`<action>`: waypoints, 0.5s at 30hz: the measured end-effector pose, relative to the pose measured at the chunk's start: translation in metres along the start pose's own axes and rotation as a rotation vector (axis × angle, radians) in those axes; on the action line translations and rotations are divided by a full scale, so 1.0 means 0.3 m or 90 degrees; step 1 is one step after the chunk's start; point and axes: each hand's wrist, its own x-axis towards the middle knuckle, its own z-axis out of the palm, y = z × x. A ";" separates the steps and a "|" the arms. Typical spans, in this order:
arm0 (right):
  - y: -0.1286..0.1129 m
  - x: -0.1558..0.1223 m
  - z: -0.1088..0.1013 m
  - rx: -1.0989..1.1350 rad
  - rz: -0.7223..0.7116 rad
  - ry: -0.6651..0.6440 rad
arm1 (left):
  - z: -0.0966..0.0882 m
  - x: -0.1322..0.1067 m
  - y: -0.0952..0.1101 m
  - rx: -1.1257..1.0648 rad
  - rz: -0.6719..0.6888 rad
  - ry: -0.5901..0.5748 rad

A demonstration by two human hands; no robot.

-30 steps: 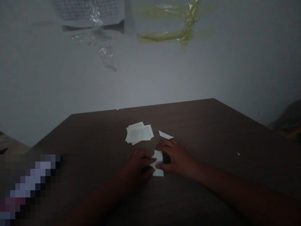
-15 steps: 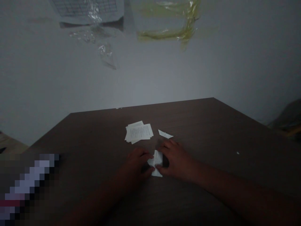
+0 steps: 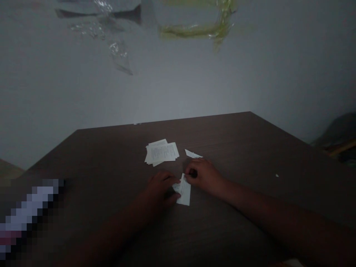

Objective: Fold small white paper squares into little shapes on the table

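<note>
A small white slip of paper (image 3: 185, 193) lies on the dark wooden table (image 3: 244, 148) in front of me. My left hand (image 3: 160, 187) pinches its left edge with curled fingers. My right hand (image 3: 204, 174) is closed at the slip's top corner, fingertips pressed on it. The scene is dim, so fine finger detail is hard to make out.
A small stack of printed paper slips (image 3: 161, 152) lies just beyond my hands, with a torn scrap (image 3: 193, 154) to its right. A tiny white fleck (image 3: 277, 175) sits further right. Taped plastic and paper (image 3: 194, 22) hang on the wall behind.
My right hand has drawn back from covering the slip to its top corner, leaving more of the paper showing. The view has tilted down slightly.
</note>
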 end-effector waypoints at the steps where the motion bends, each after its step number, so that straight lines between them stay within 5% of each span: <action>1: 0.002 0.004 0.002 0.004 0.003 0.004 | 0.002 0.001 -0.002 0.000 0.000 -0.005; 15: -0.042 -0.083 0.002 -0.085 -0.054 0.010 | -0.041 -0.003 0.051 0.010 0.022 -0.011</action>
